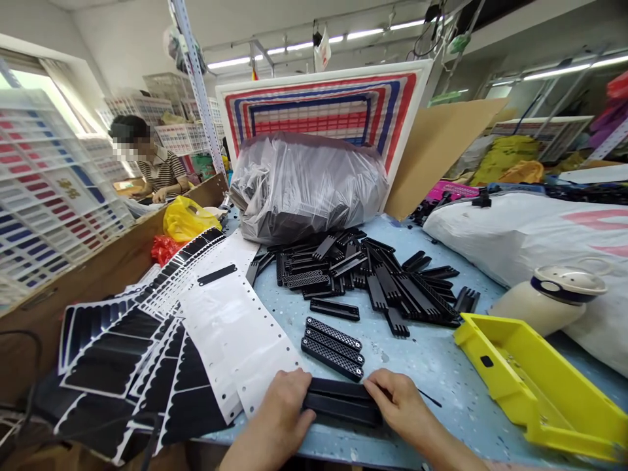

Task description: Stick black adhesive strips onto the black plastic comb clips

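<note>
Near the table's front edge, my left hand (pixel 286 409) is closed on the left ends of some long flat black plastic pieces (pixel 343 400) lying side by side. At their right ends, the thumb and fingers of my right hand (pixel 400 400) pinch them. Just beyond them lie several black strips with a textured face (pixel 332 348), in a neat row. A single smooth black piece (pixel 334 309) rests further back. Behind that spreads a loose heap of black plastic pieces (pixel 387 284), some with fork-like ends.
White backing sheets (pixel 230 320) and sheets of black stickers (pixel 110 353) cover the left. A yellow bin (pixel 534 386), a cream bottle (pixel 523 306) and a white sack (pixel 495 226) stand right. A plastic-wrapped bundle (pixel 314 186) sits behind. Another person (pixel 161 173) works at far left.
</note>
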A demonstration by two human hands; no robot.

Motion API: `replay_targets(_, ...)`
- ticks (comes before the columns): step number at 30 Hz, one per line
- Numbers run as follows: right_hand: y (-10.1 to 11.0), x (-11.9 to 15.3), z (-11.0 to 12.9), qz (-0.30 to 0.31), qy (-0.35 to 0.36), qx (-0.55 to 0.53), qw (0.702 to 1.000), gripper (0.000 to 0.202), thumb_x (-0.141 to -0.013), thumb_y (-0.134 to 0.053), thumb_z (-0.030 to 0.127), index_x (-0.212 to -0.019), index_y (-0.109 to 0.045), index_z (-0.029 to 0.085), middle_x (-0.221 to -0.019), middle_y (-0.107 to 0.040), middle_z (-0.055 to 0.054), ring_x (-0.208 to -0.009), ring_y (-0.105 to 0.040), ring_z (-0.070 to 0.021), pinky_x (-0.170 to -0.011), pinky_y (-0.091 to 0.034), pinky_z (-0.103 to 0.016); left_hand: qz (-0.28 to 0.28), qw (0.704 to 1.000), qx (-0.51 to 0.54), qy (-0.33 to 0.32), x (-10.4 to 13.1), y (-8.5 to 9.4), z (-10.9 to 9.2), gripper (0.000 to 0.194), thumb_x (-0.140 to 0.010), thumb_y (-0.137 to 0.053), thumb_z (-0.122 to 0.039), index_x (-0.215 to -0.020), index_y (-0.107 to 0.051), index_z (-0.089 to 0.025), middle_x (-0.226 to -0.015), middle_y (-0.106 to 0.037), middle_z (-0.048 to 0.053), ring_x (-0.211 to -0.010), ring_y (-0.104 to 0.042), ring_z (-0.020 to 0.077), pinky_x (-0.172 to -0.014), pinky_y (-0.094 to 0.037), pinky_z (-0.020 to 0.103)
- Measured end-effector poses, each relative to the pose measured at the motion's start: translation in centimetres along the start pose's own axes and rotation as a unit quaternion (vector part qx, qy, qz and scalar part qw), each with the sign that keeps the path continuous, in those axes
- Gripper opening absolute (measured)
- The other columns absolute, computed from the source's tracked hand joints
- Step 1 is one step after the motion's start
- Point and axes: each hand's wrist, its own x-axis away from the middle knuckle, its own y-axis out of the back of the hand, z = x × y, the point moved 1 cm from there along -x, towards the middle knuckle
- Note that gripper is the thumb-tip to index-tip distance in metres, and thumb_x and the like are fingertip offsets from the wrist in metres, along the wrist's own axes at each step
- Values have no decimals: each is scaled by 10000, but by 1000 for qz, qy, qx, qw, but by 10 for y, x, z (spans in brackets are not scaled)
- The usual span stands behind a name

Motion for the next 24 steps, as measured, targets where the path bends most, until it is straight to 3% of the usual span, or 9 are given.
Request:
replay_targets(3,5,8,-2,45,20,34,998,424,-851,-416,448,-526,-573,228,-565,-656,-63,-559,-615,-228,-563,-427,-321,48,997,17,62,-7,-7,-7,323,-662,-678,-56,-933,-600,-213,-896,-724,51,-809,-673,248,-707,-598,354)
replay_targets(6,12,11,-8,50,19,61,997,468,-898,-366,461,-615,-651,221,-626,-701,-71,-607,-658,-230,-591,-478,-323,74,994,24,73,-7,-11,-10,396,-634,-727,-90,-1002,-622,-192,-997,-727,97,-890,-676,284,-783,-586,402)
replay_targets(9,20,1,-10,10,13,89,996,413,-876,-418,463,-834,-732,198,-755,-749,-97,-653,-695,-243,-642,-537,-351,26,1000,12,10,0,-10,3,644,-622,-750,-147,-1239,-567,-165,-1170,-701,163,-1087,-652,360,-921,-541,493)
replay_targets(12,22,-20,3,-19,47,129,990,348,-790,-569,396,-1004,-739,179,-975,-766,-137,-848,-724,-288,-792,-567,-396,-39,996,-76,-19,12,7,30,647,-733,-670,-144,-1358,-503,-159,-1281,-662,177,-1257,-567,370,-985,-503,507)
replay_targets(15,18,-43,26,20,85,175,981,520,-659,-679,279,-1165,-702,157,-1188,-719,-160,-1091,-664,-346,-958,-516,-450,-44,982,-184,13,26,32,59,643,-766,-681,-190,-1384,-507,-149,-1334,-634,184,-1290,-535,392,-979,-502,511)
replay_targets(18,15,-62,38,89,99,200,971,601,-612,-675,210,-1211,-686,166,-1211,-714,-149,-1098,-661,-343,-969,-512,-447,-18,968,-246,53,39,46,76,621,-689,-767,-293,-1272,-610,-149,-1267,-681,177,-1189,-601,447,-919,-514,546)
replay_targets(21,15,-75,30,113,111,202,966,579,-613,-662,204,-1189,-707,175,-1188,-728,-141,-1084,-672,-345,-959,-521,-451,-21,959,-275,66,52,39,81,589,-646,-789,-323,-1196,-651,-165,-1219,-712,156,-1145,-628,446,-915,-499,540)
replay_targets(24,15,-84,8,87,138,202,966,562,-592,-696,245,-1152,-735,217,-1161,-744,-121,-1049,-688,-371,-904,-557,-474,-106,950,-287,64,63,25,84,460,-689,-762,-372,-1112,-679,-208,-1131,-754,119,-1113,-658,397,-918,-486,481)
